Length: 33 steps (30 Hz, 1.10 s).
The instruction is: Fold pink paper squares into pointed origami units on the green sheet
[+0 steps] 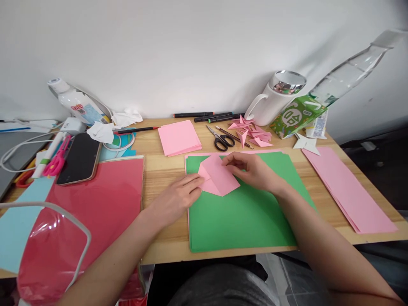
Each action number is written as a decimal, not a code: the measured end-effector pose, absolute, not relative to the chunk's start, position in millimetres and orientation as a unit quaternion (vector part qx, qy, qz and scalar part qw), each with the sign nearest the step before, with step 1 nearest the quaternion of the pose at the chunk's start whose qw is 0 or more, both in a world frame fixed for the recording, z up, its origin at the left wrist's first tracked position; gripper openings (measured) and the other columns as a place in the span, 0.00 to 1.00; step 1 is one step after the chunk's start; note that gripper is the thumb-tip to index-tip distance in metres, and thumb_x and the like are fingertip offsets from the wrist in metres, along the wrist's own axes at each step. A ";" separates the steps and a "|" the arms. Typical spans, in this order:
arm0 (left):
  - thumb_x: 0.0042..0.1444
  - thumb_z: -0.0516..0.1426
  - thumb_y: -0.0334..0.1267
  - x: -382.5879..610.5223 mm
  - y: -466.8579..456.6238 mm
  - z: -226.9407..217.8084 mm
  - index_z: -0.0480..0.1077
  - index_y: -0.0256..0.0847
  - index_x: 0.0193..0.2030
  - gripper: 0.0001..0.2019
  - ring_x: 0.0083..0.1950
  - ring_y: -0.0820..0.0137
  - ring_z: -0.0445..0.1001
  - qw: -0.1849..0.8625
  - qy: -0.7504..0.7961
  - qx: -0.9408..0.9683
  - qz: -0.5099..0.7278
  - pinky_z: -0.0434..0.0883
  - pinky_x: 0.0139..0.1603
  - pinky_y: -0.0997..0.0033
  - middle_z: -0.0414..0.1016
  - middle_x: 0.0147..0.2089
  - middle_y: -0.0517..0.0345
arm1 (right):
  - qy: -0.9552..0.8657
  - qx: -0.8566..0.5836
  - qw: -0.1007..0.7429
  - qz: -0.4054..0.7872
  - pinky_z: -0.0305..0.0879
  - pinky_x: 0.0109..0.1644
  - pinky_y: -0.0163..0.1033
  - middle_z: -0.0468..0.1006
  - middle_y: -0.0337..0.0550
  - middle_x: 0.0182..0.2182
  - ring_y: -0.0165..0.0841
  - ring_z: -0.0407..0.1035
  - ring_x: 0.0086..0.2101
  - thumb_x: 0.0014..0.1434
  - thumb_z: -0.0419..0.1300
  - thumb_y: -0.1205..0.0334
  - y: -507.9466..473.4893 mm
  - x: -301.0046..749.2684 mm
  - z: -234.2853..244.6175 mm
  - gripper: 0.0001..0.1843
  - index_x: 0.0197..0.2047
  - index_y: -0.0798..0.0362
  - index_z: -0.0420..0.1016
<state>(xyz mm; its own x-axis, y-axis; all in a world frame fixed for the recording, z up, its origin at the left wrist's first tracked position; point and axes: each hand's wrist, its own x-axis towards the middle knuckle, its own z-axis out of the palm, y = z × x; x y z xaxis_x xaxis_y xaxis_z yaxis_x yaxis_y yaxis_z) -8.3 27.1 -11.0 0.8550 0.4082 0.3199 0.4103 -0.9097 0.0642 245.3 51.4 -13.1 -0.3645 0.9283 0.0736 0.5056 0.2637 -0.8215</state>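
Observation:
A partly folded sheet of pink origami paper (219, 176) lies on a stack of green paper (245, 221), with creases and a folded flap toward its left side. At its left edge, my left hand (178, 195) has fingers and thumb together on the paper. My right hand (251, 170) pinches the upper right edge, its fingers curled and the thumb tucked beneath. The exact contact under the right fingertips is partly hidden. Just behind the sheet sit black-handled scissors (223, 139) and a pencil (234, 137).
Behind are pink squares (179, 137), folded pink pieces (251, 131), markers (193, 114), a white mug (270, 100), a green carton (296, 117) and a plastic bottle (350, 70). Pink strips (350, 191) lie right; a phone (80, 158) and red paper pack (105, 199) lie left.

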 end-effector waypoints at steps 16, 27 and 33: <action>0.61 0.49 0.27 -6.2 24.7 -14.9 0.69 0.27 0.50 0.13 0.58 0.59 0.68 0.031 -0.282 -0.944 -0.169 0.69 0.59 0.57 0.71 0.54 0.38 | -0.876 -0.359 0.295 0.130 0.62 0.40 0.43 0.67 0.46 0.35 0.37 0.63 0.38 0.55 0.62 0.67 46.1 239.7 -6.3 0.05 0.32 0.50 0.80; 0.65 0.45 0.32 -3.1 26.1 -16.0 0.71 0.29 0.46 0.14 0.59 0.61 0.69 0.006 -0.240 -0.959 -0.149 0.70 0.59 0.59 0.74 0.52 0.42 | -0.848 -0.301 0.223 0.375 0.66 0.37 0.35 0.76 0.46 0.35 0.31 0.70 0.34 0.58 0.60 0.64 37.7 225.3 -3.3 0.05 0.31 0.55 0.76; 0.65 0.45 0.32 -3.2 24.0 -16.3 0.69 0.30 0.50 0.15 0.61 0.62 0.66 -0.007 -0.258 -0.955 -0.145 0.69 0.60 0.57 0.73 0.54 0.42 | -0.803 -0.417 0.248 0.345 0.60 0.28 0.33 0.69 0.42 0.32 0.26 0.62 0.25 0.58 0.60 0.62 39.3 225.5 -11.6 0.08 0.28 0.55 0.70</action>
<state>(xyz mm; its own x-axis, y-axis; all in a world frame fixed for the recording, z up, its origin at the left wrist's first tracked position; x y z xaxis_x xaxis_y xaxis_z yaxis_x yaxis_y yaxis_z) -3.2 24.0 -16.3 0.8243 0.4953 0.2743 0.4913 -0.8665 0.0883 225.5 39.3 -11.6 -0.5291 0.8412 0.1115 0.4984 0.4144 -0.7615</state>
